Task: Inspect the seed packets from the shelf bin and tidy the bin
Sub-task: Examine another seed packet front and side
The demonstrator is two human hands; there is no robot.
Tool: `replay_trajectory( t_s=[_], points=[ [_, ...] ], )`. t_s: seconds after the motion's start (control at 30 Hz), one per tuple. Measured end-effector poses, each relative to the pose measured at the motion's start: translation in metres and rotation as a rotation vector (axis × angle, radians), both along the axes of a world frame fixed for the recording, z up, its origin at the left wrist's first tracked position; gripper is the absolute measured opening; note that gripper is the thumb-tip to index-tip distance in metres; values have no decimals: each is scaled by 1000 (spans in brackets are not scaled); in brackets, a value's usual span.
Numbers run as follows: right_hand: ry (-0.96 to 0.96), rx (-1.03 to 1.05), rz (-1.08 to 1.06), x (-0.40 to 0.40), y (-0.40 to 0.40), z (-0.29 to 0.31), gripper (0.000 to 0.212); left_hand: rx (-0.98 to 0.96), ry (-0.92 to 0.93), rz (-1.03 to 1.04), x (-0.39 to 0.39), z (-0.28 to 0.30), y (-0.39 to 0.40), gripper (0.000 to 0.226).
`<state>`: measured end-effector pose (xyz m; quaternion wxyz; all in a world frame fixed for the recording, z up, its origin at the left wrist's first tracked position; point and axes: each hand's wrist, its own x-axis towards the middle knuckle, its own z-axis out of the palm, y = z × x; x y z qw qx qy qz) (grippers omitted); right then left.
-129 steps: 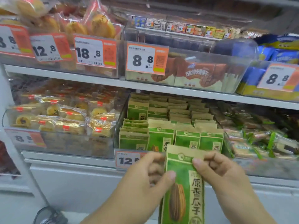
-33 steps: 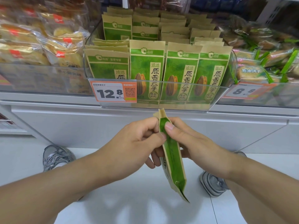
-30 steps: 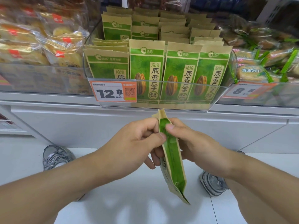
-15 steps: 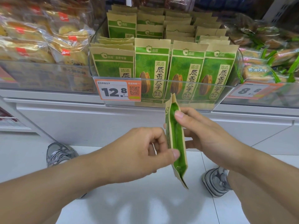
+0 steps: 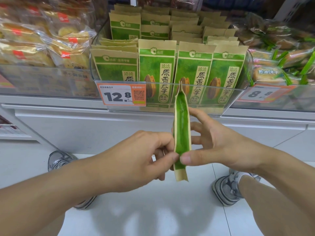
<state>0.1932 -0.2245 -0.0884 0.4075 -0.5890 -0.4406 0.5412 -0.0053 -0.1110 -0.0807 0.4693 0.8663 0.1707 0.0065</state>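
Nearest the camera, the left hand (image 5: 136, 160) is pinching the lower part of a slim green-and-tan paper seed packet (image 5: 181, 133) between thumb and fingers, so that grip is grasping the packet from its left face. The right hand (image 5: 219, 145) is meeting it from the other side, its thumb pressing the packet low down opposite the left thumb while its remaining fingers are spreading loosely behind the upper half; this grip too is holding the packet. The packet is standing upright and edge-on to the view, showing its green side gusset, in the air between the two grips and above the white floor.

This looks like the inspecting step: the person appears to be checking the packet's side and seams.

Just beyond and above the grips, the clear plastic shelf bin (image 5: 238, 97) is holding rows of matching green seed packets (image 5: 156, 72), upright and facing forward, with an orange-and-white price tag (image 5: 121, 94) on its front wall.

The next move probably calls for turning the packet flat-on, lifting it over the bin's front wall, and slotting it upright into a row without knocking the neighbours.
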Motion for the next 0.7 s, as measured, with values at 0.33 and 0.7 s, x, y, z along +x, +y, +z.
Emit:
replay_trajectory(
  t_s=[0.33,0.7],
  points=[
    [53,7,160,4,2,3,108,18,-2,-71,0,3,1,18],
    [-152,22,-32,-1,3,-2,117,-241,15,20,-3,-6,9,34]
  ],
)
